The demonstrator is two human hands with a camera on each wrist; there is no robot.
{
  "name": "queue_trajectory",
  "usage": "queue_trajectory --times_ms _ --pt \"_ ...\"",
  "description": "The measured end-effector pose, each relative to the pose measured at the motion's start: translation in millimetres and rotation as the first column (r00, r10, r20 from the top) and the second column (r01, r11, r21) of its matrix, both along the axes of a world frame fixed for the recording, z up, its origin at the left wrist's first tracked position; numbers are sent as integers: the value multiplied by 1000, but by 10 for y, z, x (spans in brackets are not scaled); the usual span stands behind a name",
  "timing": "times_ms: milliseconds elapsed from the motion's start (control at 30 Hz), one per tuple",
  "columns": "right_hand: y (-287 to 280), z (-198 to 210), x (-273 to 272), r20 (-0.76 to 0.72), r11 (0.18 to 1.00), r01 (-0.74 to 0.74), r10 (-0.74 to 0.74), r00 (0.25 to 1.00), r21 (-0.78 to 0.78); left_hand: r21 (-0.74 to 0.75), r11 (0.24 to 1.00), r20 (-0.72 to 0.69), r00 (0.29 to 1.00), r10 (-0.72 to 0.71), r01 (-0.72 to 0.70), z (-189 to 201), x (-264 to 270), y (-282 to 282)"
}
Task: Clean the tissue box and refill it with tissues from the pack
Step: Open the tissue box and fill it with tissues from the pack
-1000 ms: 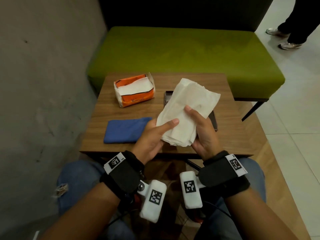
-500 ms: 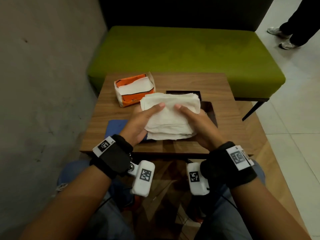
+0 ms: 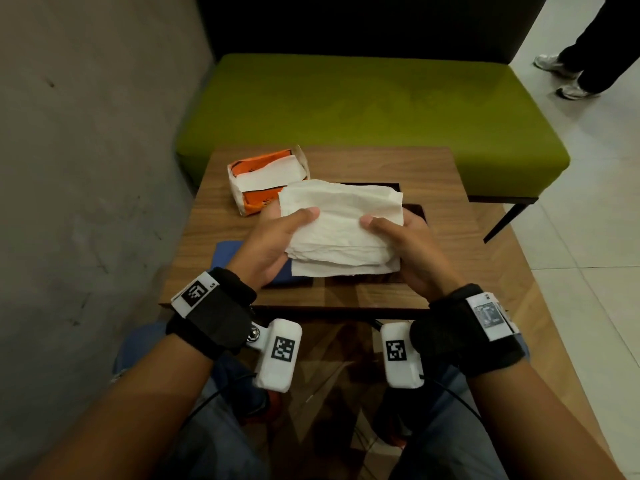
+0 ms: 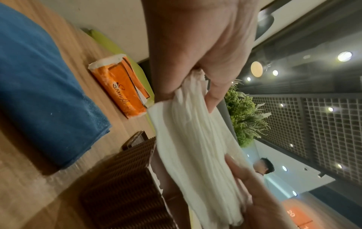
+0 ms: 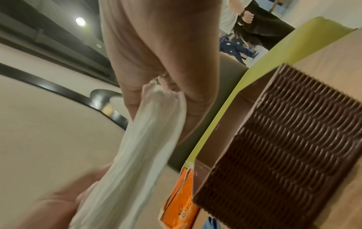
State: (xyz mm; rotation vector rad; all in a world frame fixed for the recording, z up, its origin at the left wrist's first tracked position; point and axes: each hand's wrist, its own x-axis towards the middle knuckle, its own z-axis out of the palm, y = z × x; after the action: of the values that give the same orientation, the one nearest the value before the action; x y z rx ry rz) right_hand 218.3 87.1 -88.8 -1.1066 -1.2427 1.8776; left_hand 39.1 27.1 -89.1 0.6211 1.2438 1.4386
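Note:
A thick stack of white tissues (image 3: 341, 230) hangs flat just above the dark ribbed tissue box (image 3: 414, 211), which it mostly hides. My left hand (image 3: 277, 237) grips the stack's left end, thumb on top. My right hand (image 3: 398, 233) grips its right end the same way. In the left wrist view the tissues (image 4: 195, 147) sit over the box's ribbed brown wall (image 4: 125, 178). The right wrist view shows the tissues (image 5: 141, 147) left of the box (image 5: 284, 139). The orange tissue pack (image 3: 266, 181), torn open, lies at the table's back left.
A folded blue cloth (image 3: 225, 254) lies on the wooden table (image 3: 450, 265) by my left wrist. Behind the table stands a green bench (image 3: 363, 109); a grey wall (image 3: 86, 168) runs along the left. Another person's legs (image 3: 595, 46) stand at the far right.
The stack was held upright and tilted in front of me; both hands have laid it flat and carried it forward over the box.

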Motion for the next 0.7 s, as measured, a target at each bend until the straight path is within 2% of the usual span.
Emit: queue_trajectory --times_ms 100,167,233,267,333,400,433,500,567,600,633,667,700 --pt "29 14 55 -9 998 -14 13 1000 -55 27 1000 22 1000 0 0 38 -45 -1" --pt "14 -19 64 48 995 50 -46 998 -82 63 995 17 997 79 -80 60 -28 -3" --pt "-35 -50 62 92 982 130 -119 989 -136 173 974 -64 985 160 -147 112 31 -9" --pt "-63 -55 62 81 971 147 -134 988 -186 247 958 -165 969 186 -142 142 69 -12" --pt "-106 -35 67 -13 938 128 -140 990 -321 381 925 -392 902 178 -17 172 166 -26" --pt "-131 -1 75 -211 910 24 -121 970 -414 433 885 -544 833 102 174 150 260 -55" --pt "-141 23 76 -323 906 -36 -113 940 -421 436 859 -633 770 82 267 105 278 -66" --pt "-151 50 54 -443 919 -50 -140 885 -391 404 812 -815 568 111 421 8 280 -89" --pt "-179 52 40 -456 937 -11 -160 875 -350 316 776 -914 396 94 546 -51 258 -125" --pt "-188 35 45 -456 944 5 -165 875 -331 264 769 -936 346 60 582 -58 250 -146" --pt "-195 24 45 -445 947 23 -173 879 -321 230 770 -944 328 28 595 -39 242 -179" --pt "-201 4 54 -431 945 33 -179 885 -324 216 780 -936 351 -4 587 -21 227 -214" --pt "-204 -11 62 -417 943 35 -179 891 -330 223 797 -907 418 -41 561 9 208 -249"
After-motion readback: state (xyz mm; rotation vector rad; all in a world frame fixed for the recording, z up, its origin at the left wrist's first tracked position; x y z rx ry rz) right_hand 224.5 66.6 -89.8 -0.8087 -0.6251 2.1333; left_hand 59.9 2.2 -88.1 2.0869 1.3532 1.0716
